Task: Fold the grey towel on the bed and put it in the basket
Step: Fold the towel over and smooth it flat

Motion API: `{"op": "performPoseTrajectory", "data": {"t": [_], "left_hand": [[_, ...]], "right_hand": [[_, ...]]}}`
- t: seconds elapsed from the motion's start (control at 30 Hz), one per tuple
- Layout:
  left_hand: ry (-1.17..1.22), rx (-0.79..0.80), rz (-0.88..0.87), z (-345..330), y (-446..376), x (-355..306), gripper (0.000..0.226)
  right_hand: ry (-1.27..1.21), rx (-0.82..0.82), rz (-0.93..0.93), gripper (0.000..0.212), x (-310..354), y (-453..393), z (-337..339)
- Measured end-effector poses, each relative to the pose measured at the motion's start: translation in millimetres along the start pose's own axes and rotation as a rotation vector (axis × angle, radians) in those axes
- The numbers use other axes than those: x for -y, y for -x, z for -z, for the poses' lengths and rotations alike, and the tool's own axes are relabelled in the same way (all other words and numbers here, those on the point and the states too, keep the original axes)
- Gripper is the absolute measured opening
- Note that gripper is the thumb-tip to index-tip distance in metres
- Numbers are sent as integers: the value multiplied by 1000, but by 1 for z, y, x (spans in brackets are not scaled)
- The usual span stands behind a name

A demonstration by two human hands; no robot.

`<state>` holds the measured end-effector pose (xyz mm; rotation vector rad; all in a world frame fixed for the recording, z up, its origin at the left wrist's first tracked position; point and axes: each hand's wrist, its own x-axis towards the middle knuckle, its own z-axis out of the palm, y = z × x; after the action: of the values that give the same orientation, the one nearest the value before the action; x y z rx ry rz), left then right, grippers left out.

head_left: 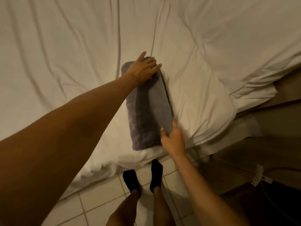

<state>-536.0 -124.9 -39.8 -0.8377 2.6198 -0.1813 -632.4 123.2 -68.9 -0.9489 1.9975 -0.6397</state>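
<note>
The grey towel lies folded into a long narrow strip on the white bed, running from the near edge away from me. My left hand rests on its far end with the fingers curled over the edge. My right hand pinches the near right corner of the towel between thumb and fingers. No basket is in view.
The bed's corner drops off at the right, with a brown wooden frame beside it. My feet in black socks stand on the pale tiled floor. A white tag on a cord hangs at the lower right.
</note>
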Motion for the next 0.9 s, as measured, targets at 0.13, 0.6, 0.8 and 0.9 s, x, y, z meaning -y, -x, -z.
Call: {"op": "performPoseTrajectory", "data": {"t": [0.13, 0.6, 0.8, 0.9], "left_hand": [[240, -82, 190, -18, 14, -15, 62], [492, -44, 192, -77, 18, -51, 60], [387, -39, 171, -86, -5, -74, 62], [388, -40, 188, -93, -8, -75, 61]], "right_hand": [[208, -49, 21, 74, -15, -4, -6], [626, -132, 366, 58, -11, -5, -48], [639, -186, 201, 62, -45, -22, -51], [653, -167, 199, 62, -49, -28, -55]]}}
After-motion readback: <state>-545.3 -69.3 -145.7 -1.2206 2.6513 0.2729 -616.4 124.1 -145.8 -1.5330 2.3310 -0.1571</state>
